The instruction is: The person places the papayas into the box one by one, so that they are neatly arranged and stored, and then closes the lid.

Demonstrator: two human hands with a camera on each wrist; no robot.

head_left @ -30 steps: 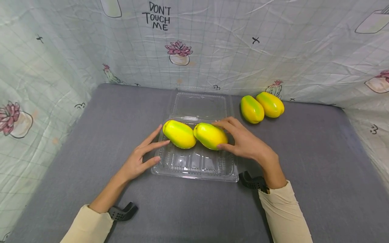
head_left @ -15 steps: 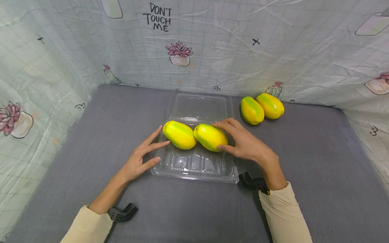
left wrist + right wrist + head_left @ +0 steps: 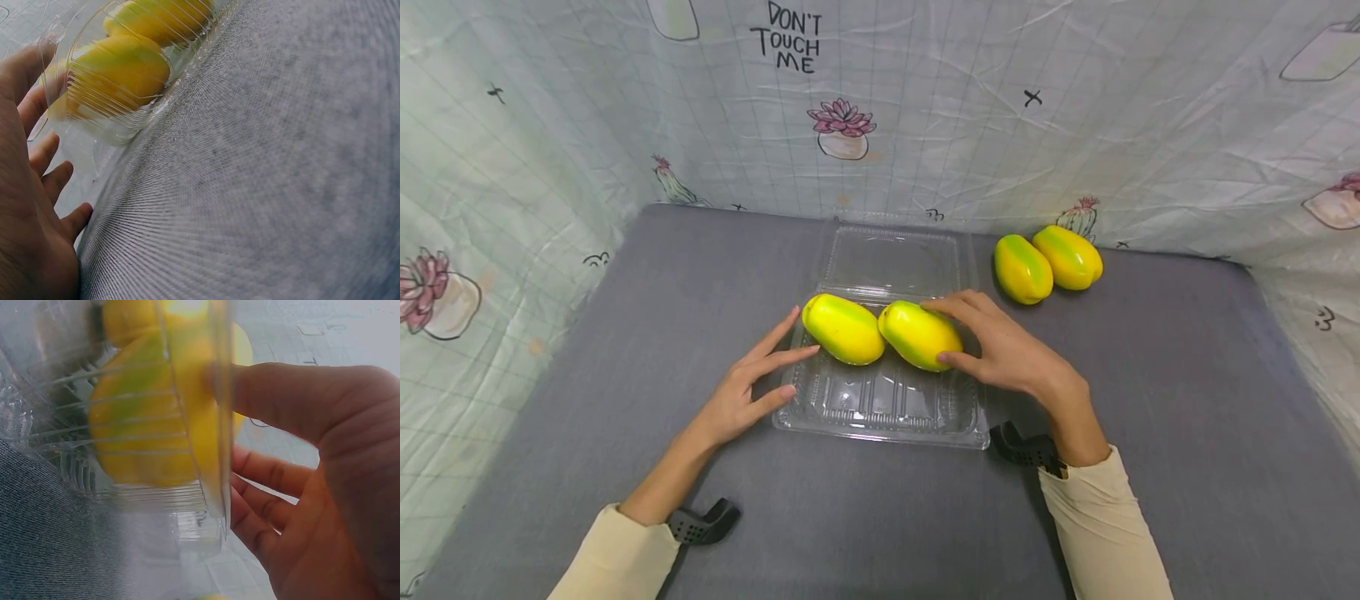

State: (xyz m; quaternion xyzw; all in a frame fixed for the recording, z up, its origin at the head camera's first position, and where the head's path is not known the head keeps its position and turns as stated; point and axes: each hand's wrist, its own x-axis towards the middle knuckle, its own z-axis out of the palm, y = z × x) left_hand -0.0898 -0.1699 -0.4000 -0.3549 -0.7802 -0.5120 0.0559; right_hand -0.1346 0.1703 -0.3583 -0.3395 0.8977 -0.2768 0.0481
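Note:
A clear plastic clamshell container (image 3: 887, 435) stands unfolded on the table, its lid lying back. Two yellow papayas (image 3: 844, 330) with green streaks lie side by side in its far half, ends touching. My right hand (image 3: 1011, 350) grips the right papaya (image 3: 917, 335), thumb on the near side and fingers on the far side. In the right wrist view the thumb reaches over the container's rim onto this papaya (image 3: 150, 412). My left hand (image 3: 737, 400) has its fingers spread along the container's left rim, fingertips at the plastic and close to the left papaya.
Two more papayas (image 3: 1023, 269) lie together at the back right, near the patterned cloth wall (image 3: 925, 117). The lid (image 3: 893, 260) reaches toward that wall. Grey cloth (image 3: 880, 525) covers the table. A black wrist device (image 3: 703, 522) sits at each cuff.

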